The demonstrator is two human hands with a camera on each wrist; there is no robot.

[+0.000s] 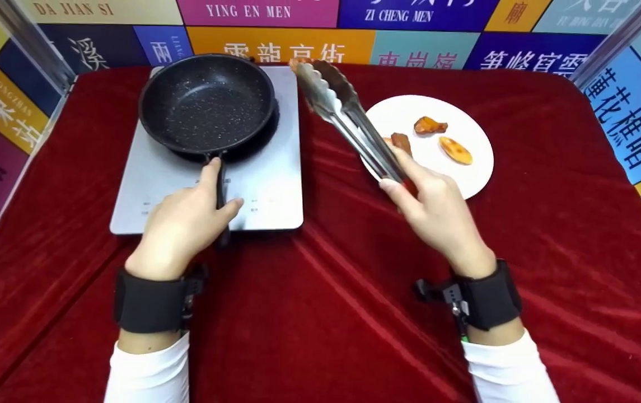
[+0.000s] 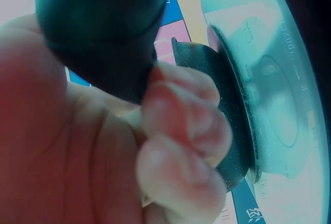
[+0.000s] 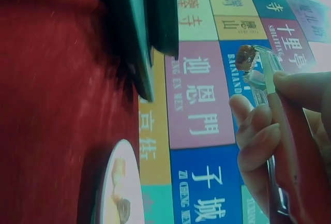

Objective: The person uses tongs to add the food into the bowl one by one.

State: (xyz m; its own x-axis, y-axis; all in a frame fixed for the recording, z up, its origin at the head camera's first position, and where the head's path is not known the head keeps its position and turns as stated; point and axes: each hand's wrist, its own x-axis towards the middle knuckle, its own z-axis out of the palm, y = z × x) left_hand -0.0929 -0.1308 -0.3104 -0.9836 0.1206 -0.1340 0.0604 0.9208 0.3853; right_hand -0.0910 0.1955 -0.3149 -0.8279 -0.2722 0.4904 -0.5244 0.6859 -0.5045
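Observation:
My left hand (image 1: 186, 215) grips the handle (image 1: 221, 187) of a black speckled frying pan (image 1: 208, 106), its index finger stretched along the handle. In the left wrist view, curled fingers (image 2: 186, 125) wrap that handle. The pan sits on a silver induction cooktop (image 1: 275, 184); no food shows in it. My right hand (image 1: 438, 204) holds metal tongs (image 1: 348, 117) raised between cooktop and plate. At their tips is a small brown food piece (image 3: 245, 57), mostly hidden by the tongs in the head view.
A white plate (image 1: 477, 179) on the right bears a browned, wing-like piece (image 1: 429, 125), a yellow oval slice (image 1: 456, 150) and a brown piece (image 1: 401, 143) partly behind the right hand. Red cloth (image 1: 320, 313) covers the table. A printed panel (image 1: 275, 42) stands along the back.

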